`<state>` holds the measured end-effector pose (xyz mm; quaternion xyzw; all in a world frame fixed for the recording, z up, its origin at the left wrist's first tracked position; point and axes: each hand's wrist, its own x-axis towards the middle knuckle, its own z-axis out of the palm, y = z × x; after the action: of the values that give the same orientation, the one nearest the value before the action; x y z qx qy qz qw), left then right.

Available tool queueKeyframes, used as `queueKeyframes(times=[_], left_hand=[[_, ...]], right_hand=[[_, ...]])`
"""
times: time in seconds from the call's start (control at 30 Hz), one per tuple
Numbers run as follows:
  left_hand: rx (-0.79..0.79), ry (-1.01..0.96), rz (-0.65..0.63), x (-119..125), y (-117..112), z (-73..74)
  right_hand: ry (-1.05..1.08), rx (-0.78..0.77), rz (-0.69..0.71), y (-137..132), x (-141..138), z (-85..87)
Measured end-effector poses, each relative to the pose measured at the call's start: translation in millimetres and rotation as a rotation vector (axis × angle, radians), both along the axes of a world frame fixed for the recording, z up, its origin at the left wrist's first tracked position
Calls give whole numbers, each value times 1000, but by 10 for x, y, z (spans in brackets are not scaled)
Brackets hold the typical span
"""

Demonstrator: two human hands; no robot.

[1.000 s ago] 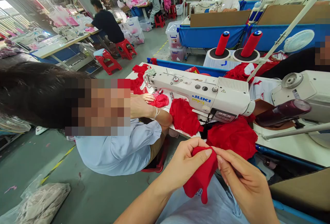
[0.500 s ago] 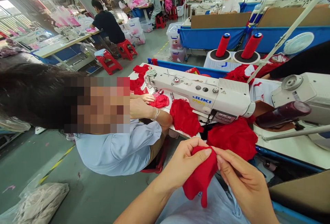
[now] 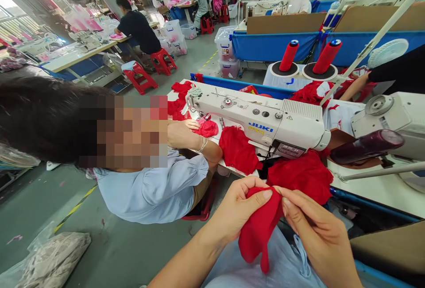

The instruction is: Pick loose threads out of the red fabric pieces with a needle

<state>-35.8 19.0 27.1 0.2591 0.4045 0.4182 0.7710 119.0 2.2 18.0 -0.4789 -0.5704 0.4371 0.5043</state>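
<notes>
Between my two hands hangs a small piece of red fabric (image 3: 257, 235), with a narrow strip dangling at its lower end. My left hand (image 3: 242, 206) grips its upper edge, thumb pressed on the front and fingers behind. With thumb and index finger, my right hand (image 3: 310, 221) pinches the top right corner, close to the left fingertips. Just beyond my hands, bunched red cloth (image 3: 300, 177) lies at the edge of a sewing table. A second red heap (image 3: 239, 151) rests beside the white sewing machine (image 3: 259, 117).
A co-worker in a light blue shirt (image 3: 149, 190) sits close on the left, one hand at the machine. Two red thread cones (image 3: 288, 56) stand behind it. A dark bottle (image 3: 368, 146) lies at right. Another person's dark-sleeved arm (image 3: 395, 75) reaches in from the right.
My right hand has shifted slightly to the right and the fabric hangs a little lower. The dark-sleeved arm at right shows more forearm. The view has moved slightly.
</notes>
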Motion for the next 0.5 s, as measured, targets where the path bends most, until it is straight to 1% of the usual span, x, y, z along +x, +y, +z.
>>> queueKeyframes(times=[0.1, 0.17, 0.23, 0.3, 0.5], left_hand=[[26, 45, 6, -14, 3, 1], [49, 86, -1, -20, 4, 5], [72, 128, -16, -20, 6, 12], [103, 161, -29, -16, 9, 23], [191, 265, -45, -4, 15, 74]], right_hand=[[-332, 294, 12, -1, 81, 38], [-469, 394, 5, -16, 127, 25], [-562, 424, 17, -33, 159, -6], [-612, 426, 34, -44, 176, -33], [-605, 446, 14, -24, 161, -14]])
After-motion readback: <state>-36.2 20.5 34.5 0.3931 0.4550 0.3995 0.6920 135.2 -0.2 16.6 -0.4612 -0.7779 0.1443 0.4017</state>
